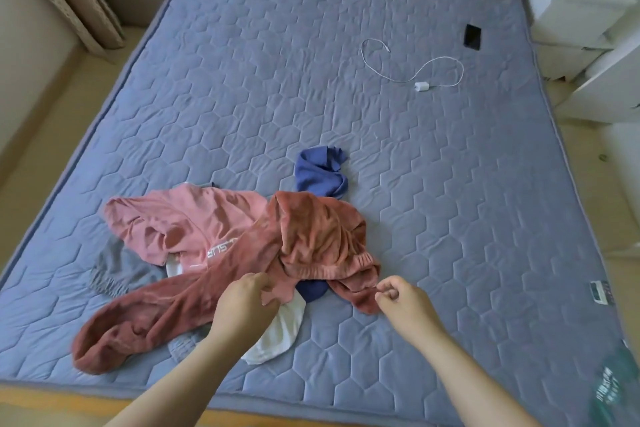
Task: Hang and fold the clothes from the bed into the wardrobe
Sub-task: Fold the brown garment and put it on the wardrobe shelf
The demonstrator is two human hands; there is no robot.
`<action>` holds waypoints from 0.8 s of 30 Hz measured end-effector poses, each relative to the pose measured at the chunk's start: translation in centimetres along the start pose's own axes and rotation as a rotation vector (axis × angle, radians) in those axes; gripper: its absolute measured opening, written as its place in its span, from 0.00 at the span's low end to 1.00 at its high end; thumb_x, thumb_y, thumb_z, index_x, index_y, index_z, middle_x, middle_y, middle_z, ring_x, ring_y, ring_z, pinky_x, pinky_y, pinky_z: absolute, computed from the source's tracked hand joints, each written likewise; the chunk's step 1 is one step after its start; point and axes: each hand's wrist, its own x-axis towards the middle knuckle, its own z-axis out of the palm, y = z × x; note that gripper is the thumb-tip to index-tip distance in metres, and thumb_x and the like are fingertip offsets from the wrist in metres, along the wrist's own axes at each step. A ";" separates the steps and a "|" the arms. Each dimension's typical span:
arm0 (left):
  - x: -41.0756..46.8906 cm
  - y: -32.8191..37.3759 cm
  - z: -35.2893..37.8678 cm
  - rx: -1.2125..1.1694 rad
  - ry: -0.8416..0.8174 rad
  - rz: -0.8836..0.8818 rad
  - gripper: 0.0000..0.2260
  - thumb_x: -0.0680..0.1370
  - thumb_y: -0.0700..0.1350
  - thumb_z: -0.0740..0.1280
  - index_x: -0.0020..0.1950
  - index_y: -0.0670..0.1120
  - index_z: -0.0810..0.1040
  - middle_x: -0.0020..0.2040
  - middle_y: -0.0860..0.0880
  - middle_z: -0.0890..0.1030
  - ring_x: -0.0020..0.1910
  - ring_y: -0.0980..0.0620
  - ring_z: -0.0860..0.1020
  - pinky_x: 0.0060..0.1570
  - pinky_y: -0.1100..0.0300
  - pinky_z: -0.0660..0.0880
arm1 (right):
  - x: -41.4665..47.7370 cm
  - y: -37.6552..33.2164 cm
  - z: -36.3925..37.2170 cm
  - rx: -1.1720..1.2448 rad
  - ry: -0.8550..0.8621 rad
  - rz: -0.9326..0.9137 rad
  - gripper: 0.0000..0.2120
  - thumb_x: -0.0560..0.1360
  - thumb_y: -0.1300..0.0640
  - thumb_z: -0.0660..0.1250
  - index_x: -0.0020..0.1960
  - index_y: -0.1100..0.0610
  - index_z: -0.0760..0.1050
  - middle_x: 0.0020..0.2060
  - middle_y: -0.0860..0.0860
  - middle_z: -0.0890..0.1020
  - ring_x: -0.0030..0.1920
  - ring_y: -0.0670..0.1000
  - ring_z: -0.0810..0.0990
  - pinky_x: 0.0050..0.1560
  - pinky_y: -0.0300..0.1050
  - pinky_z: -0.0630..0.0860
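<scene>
A heap of clothes lies near the front of the blue quilted bed (346,55). On top sprawl rust-red fleece trousers (311,236). Under them lie a pink top with white lettering (187,218), a dark blue garment (320,173), a grey garment (114,267) and a white garment (280,329). My left hand (246,305) pinches the red trousers by one leg. My right hand (401,298) pinches the trousers' edge at their right end. The wardrobe is out of view.
A white charger and cable (420,85) and a black phone (472,36) lie on the far right of the bed. White furniture (588,10) stands to the right, a curtain (76,0) at the far left, and a wooden bed frame (52,399) runs along the front edge.
</scene>
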 end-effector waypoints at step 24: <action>16.2 -2.7 17.0 0.458 -0.157 0.266 0.26 0.68 0.53 0.70 0.65 0.51 0.71 0.65 0.51 0.68 0.63 0.46 0.68 0.61 0.53 0.65 | 17.9 7.8 11.5 -0.467 -0.049 -0.227 0.29 0.72 0.58 0.68 0.72 0.51 0.68 0.70 0.47 0.70 0.74 0.51 0.60 0.72 0.47 0.61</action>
